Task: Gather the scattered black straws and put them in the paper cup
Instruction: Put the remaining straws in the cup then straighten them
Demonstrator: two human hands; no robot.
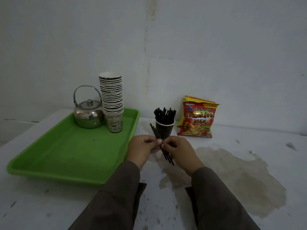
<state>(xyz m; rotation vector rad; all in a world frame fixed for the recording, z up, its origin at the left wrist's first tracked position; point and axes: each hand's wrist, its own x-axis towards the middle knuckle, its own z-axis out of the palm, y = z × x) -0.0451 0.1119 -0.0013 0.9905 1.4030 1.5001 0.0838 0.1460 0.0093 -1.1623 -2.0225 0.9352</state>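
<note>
**Two hands on one small bunch of straws**

Two things stand at the back of a green tray (49,156) on the left of the white table (232,205): a shiny metal kettle (88,114) with its handle raised, and just to its right a tall stack of paper cups (112,100), close enough that they seem to touch.

Right of the tray's front corner, the left hand (143,149) and the right hand (178,151) meet, fingertips nearly touching. Both pinch a small bunch of black straws (167,155) around its middle, fingers curled round it. The bunch is tilted, its upper end pointing up and left beside the cup, its lower end pointing down and right between the two wrists, above the table. Dark sleeves cover both forearms.

Just behind the hands stands the paper cup (164,130), dark with a white rim, upright on the table and just right of the tray's edge. Many more black straws in the cup (165,115) stand fanned above its rim.

Right of the cup, near the wall, two snack bags (197,120) stand one behind the other, the front one red with a picture of fries. A wide brownish stain (240,176) spreads over the table on the right.
</note>
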